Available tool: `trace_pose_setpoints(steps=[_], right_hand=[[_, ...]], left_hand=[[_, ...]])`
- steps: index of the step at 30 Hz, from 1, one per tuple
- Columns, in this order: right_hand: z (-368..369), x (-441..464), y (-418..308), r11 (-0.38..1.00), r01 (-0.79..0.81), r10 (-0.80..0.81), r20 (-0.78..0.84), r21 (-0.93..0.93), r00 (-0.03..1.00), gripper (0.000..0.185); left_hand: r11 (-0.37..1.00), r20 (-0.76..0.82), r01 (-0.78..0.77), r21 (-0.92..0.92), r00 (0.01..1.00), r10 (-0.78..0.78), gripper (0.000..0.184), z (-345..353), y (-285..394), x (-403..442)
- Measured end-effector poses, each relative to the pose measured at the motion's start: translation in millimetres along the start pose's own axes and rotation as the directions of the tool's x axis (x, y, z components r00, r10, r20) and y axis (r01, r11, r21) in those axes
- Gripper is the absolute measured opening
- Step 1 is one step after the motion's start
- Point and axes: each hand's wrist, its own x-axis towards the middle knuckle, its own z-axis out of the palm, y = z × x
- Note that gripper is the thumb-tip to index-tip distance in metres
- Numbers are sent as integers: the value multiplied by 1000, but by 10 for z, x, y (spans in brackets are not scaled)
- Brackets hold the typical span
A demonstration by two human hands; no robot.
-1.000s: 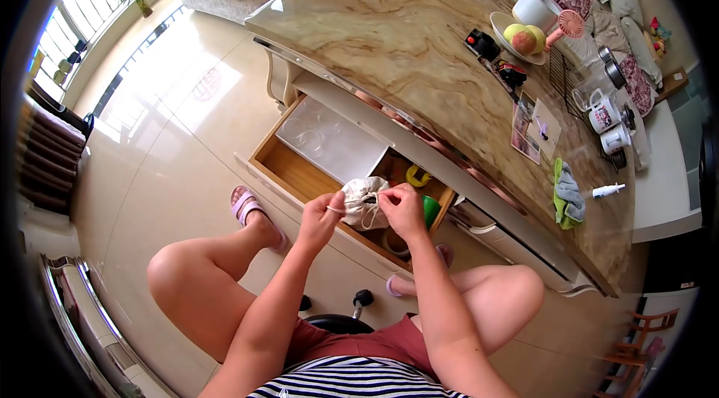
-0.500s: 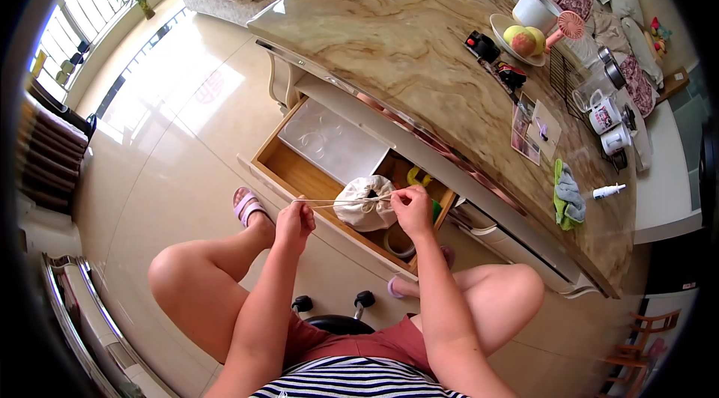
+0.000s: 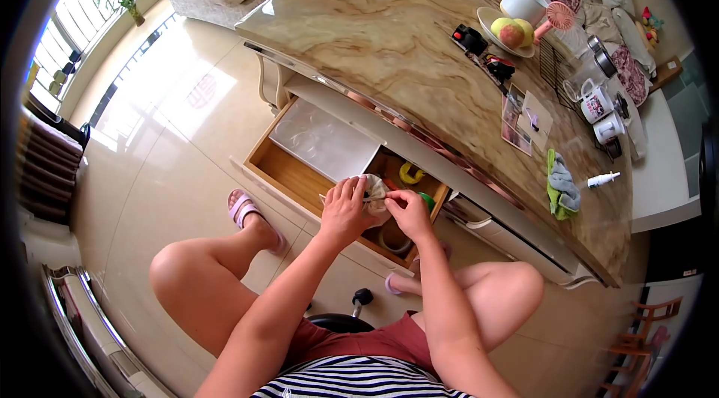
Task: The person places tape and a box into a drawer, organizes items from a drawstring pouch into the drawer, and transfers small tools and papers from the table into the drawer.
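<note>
A cream cloth drawstring bag (image 3: 377,208) is held over the open drawer (image 3: 293,180), its gathered mouth facing up. My left hand (image 3: 345,209) is closed over the bag's left side, its fingers near the mouth and covering much of the cloth. On the right, my right hand (image 3: 409,212) pinches at the gathered edge with thumb and forefinger; whether cord or cloth is between them is too small to tell. Beneath the hands, the drawer's right compartment contains a yellow item (image 3: 410,173), a green round item (image 3: 427,202) and a ring-shaped roll (image 3: 395,239).
A translucent white box (image 3: 322,140) fills the drawer's back left. On the marble-topped table (image 3: 374,31) are a fruit bowl (image 3: 487,17), a pink handheld fan (image 3: 559,16), mugs (image 3: 597,104), a cloth (image 3: 562,187) and a white bottle (image 3: 602,179). A wheeled stool (image 3: 361,298) is under me.
My left hand has moved right, from pulling the cords out taut to covering the bag's left side. The stretched cords no longer show. My right hand stays close to the bag's mouth.
</note>
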Motion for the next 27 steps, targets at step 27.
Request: trace_pose_setpoints(steps=[27], right_hand=[[-34,-152,115,444,-499,402,332,745,854,57]], left_hand=[[-206,737,708,-676,651,-182,33,73,-311,-91]])
